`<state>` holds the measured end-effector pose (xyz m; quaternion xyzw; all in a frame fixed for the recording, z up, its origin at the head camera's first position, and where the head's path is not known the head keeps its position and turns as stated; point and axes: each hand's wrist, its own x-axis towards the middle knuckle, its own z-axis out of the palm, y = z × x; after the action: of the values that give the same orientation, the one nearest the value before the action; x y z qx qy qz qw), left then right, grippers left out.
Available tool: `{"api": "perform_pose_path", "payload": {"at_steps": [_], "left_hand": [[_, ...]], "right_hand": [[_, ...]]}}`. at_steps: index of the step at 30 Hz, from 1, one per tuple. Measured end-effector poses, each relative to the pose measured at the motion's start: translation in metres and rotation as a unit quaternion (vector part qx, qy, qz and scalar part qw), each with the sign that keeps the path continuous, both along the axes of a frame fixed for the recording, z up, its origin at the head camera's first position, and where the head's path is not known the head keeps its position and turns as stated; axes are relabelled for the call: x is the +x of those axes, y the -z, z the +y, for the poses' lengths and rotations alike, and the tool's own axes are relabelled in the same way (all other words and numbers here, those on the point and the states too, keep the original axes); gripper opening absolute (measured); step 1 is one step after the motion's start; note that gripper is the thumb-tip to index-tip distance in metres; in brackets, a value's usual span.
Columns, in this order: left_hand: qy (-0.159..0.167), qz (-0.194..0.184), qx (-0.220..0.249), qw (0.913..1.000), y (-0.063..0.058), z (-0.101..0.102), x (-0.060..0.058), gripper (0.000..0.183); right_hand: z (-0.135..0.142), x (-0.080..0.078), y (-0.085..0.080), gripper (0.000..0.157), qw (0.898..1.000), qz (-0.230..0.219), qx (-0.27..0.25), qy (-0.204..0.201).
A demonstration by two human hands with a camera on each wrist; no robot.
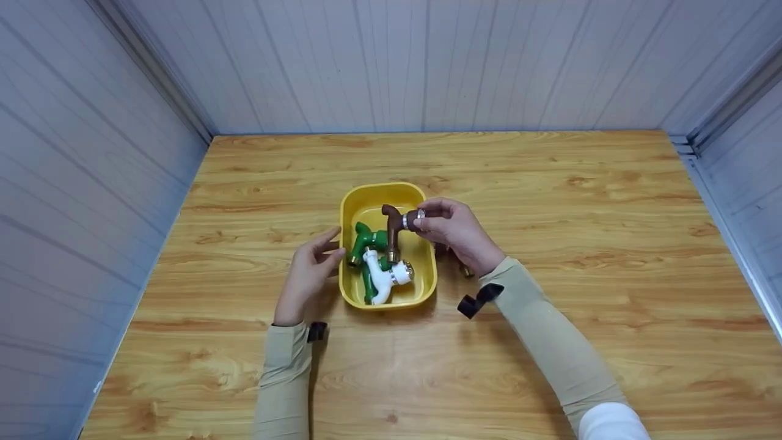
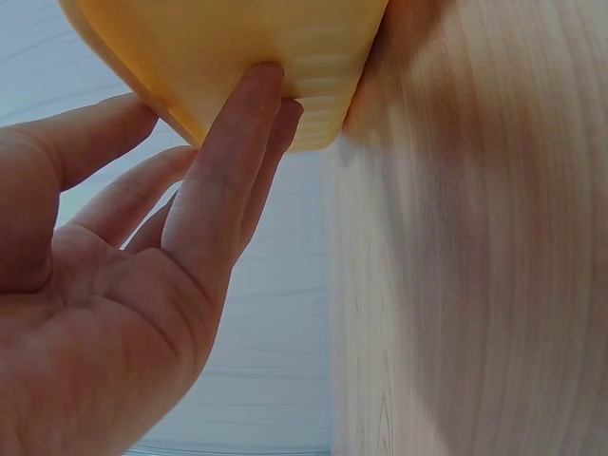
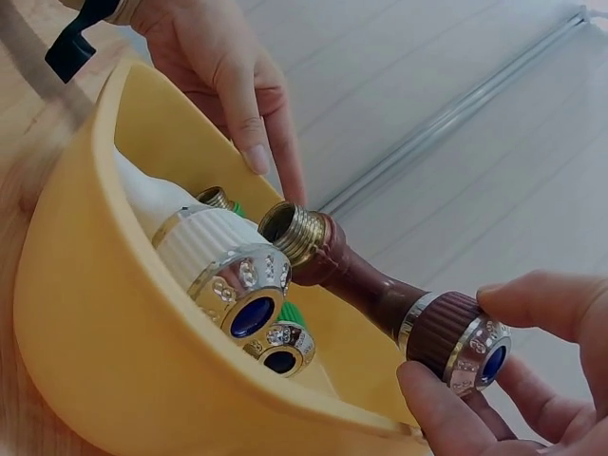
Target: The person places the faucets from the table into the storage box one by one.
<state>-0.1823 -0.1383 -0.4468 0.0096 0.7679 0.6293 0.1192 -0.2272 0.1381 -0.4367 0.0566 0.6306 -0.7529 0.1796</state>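
Observation:
My right hand (image 1: 455,229) pinches a brown tap (image 1: 393,235) by its ribbed knob, over the right part of a yellow plastic bin (image 1: 388,307). In the right wrist view thumb and fingers sit around the silver-and-blue end of that knob, and the threaded brass inlet points toward the bin's far side. Inside the bin lie a white tap (image 1: 382,281) and green taps (image 1: 361,239), overlapping one another. My left hand (image 1: 305,272) rests extended fingertips against the bin's left wall, as the left wrist view also shows.
Another brown tap (image 1: 467,271) lies on the wooden table (image 1: 550,342) right of the bin, mostly hidden under my right hand and wrist. Pale panel walls (image 1: 391,67) enclose the table at the back and both sides. Black straps (image 1: 479,300) hang at the wrists.

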Motion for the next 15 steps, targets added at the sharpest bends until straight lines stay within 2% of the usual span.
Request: {"api": "perform_pose_path", "payload": {"at_steps": [4,11,15], "left_hand": [[-0.001,-0.004,0.0,1.0,0.0,0.0,0.0,0.05],[-0.009,-0.001,0.002,1.0,0.023,-0.006,-0.01,0.05],[-0.012,0.011,-0.007,0.9998,0.029,-0.006,-0.011,0.049]], "right_hand": [[-0.003,0.0,0.0,0.039,1.0,0.007,0.017,-0.004],[-0.008,0.001,-0.001,0.038,0.998,0.029,0.059,-0.013],[-0.012,0.001,-0.001,0.038,0.997,0.039,0.067,-0.016]]}}
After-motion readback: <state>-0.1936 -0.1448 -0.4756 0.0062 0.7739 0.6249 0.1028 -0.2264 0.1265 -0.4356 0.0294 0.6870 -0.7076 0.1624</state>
